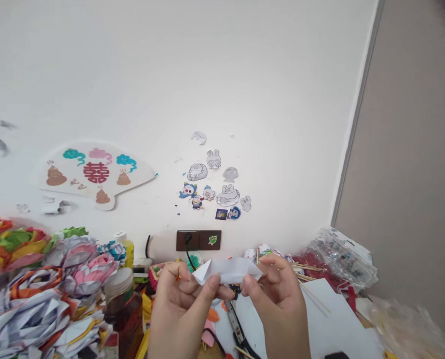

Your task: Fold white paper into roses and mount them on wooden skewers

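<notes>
Many folded paper flowers [46, 279] heap up left of the folded white paper [229, 269]. A fan-shaped cutout [95, 174] hangs on the wall above-left of it, and clear plastic packets [342, 254] lie to its right. The left hand [181, 309] and right hand [278, 299] pinch that paper at either end. Cartoon stickers [215, 192] and a brown wall socket [199, 240] sit above it. Scissors [240, 324] lie below, partly hidden by the hands.

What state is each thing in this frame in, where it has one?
white paper: folded, held off the table by both hands.
left hand: pinching the paper's left end.
right hand: pinching its right end.
wall socket: black plug inserted.
jar: upright, lid on.
paper fan: stuck flat on wall.
</notes>
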Action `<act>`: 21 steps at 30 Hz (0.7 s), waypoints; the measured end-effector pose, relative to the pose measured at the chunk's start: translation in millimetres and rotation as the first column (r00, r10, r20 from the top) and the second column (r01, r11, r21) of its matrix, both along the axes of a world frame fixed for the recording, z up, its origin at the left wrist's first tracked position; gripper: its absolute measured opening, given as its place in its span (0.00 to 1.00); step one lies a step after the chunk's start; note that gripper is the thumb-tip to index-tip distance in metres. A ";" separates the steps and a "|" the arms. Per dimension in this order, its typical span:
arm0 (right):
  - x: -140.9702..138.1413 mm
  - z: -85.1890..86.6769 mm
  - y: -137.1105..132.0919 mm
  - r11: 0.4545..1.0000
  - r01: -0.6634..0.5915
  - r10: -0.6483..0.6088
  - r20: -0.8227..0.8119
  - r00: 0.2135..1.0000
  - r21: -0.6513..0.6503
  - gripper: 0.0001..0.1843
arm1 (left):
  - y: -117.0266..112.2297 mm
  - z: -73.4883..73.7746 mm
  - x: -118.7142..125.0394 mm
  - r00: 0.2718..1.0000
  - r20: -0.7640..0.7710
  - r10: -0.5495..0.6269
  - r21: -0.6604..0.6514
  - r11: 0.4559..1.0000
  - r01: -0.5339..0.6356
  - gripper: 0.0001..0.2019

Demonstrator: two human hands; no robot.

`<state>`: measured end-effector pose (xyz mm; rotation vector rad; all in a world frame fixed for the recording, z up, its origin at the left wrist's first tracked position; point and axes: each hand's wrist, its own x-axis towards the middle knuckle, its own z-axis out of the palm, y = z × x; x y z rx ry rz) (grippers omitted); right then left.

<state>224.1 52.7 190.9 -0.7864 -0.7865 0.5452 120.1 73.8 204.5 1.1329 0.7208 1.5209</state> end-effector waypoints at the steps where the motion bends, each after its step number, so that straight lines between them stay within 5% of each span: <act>1: -0.2 1.5 -0.5 1.000 0.000 0.000 -0.007 1.000 -0.017 0.15 | 0.4 -0.3 0.0 1.000 -0.003 0.001 0.000 1.000 -0.001 0.21; 7: -0.6 5.0 -1.1 0.997 -0.043 0.038 -0.075 0.996 -0.068 0.18 | 3.5 -1.9 0.8 0.999 -0.019 0.029 0.035 0.999 -0.028 0.19; 14: 4.6 -1.6 3.3 0.962 -0.250 0.254 0.016 0.967 -0.108 0.24 | -5.3 2.2 7.2 0.998 0.022 -0.054 0.002 0.999 0.054 0.19; 21: 5.1 4.3 -1.2 0.984 -0.094 0.097 0.014 0.995 -0.148 0.19 | -1.3 2.5 5.3 0.969 -0.004 -0.248 -0.063 0.967 0.247 0.23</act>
